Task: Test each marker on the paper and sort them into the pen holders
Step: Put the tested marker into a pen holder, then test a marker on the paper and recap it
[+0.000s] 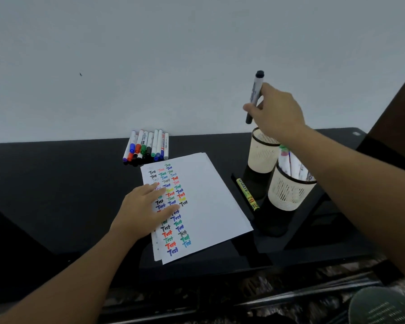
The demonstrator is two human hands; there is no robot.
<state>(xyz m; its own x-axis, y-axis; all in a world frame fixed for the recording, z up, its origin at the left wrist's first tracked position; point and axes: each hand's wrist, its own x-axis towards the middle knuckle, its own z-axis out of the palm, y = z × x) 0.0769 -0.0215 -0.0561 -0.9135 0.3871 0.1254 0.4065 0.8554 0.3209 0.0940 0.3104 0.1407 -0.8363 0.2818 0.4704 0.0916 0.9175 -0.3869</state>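
My right hand (275,111) grips a capped black marker (255,90), held nearly upright just above the far pen holder (260,155). The near pen holder (288,195) has several markers standing in it. My left hand (145,211) lies flat with straight fingers on the white paper (211,197), which carries rows of coloured "Test" marks. A bunch of several markers (147,146) with coloured caps lies beyond the paper near the wall.
A yellow marker (247,194) lies on the black table (56,183) between the paper and the holders. A dark panel (393,118) stands at the right edge. A shoe (384,305) shows at the bottom right, below the table's front edge.
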